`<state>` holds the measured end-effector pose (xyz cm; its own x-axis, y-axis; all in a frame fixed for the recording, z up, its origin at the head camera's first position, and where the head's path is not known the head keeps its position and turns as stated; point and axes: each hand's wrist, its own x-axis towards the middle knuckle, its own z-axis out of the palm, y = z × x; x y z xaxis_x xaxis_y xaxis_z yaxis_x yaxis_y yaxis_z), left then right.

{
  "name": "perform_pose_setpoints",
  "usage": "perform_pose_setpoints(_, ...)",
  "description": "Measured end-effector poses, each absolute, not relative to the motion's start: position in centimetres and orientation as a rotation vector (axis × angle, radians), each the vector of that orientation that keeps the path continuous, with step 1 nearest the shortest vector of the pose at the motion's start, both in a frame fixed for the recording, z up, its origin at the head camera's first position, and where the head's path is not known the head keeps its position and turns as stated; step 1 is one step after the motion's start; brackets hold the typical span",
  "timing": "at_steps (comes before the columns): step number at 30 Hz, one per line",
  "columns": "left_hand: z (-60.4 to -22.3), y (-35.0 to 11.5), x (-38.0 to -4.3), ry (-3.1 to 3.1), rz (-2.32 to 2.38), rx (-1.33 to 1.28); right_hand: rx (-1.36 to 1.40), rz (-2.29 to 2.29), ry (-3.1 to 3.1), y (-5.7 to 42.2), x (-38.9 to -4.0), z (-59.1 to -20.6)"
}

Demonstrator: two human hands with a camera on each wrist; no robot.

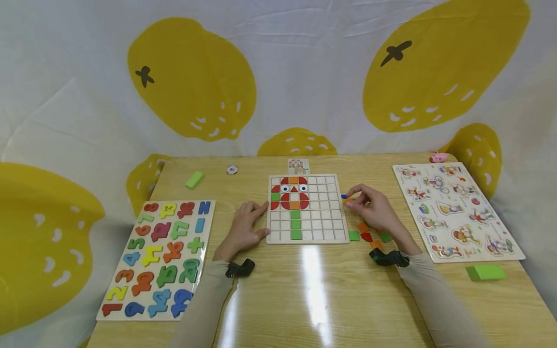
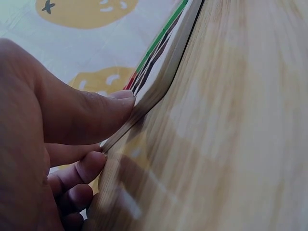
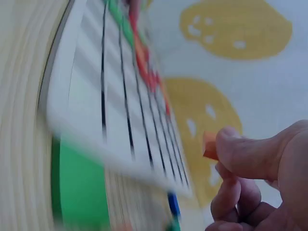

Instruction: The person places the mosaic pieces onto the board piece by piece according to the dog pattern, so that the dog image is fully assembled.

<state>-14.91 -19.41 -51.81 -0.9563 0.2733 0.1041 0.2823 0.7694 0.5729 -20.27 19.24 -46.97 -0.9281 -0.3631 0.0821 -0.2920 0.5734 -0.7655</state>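
Our right hand (image 1: pixel 374 209) pinches an orange piece (image 3: pixel 210 146); our left hand (image 1: pixel 244 226), thumb spread, touches the board (image 1: pixel 321 224). We judge this picking; placing needs careful alignment.

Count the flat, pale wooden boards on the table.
3: colourful number puzzle board at left, pale gridded wooden board in the centre, illustrated figure puzzle board at right.

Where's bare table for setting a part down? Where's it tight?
Widest patch: tabletop on the near side of the grid board, between the sleeves. Another: beyond the right hand, between the grid board and picture board. Crowded: the grid board's right side, with loose tiles by the right hand.
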Motion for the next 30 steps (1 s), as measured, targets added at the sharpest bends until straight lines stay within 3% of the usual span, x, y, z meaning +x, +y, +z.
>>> perform_pose_setpoints(4,-52.0,-19.4,-15.0,-2.94,-0.943,-0.466,-0.593,-1.469,2.511,15.0,-20.3,-47.4)
perform_pose_setpoints(10,-52.3,-19.1,-15.2,-2.941,-0.942,-0.482,-0.663,-1.318,2.596,11.0,-20.1,-49.1)
perform_pose_setpoints(30,-51.5,-19.3,-15.0,-2.942,-0.932,-0.485,-0.694,-1.209,2.686,9.9,-20.0,-49.6)
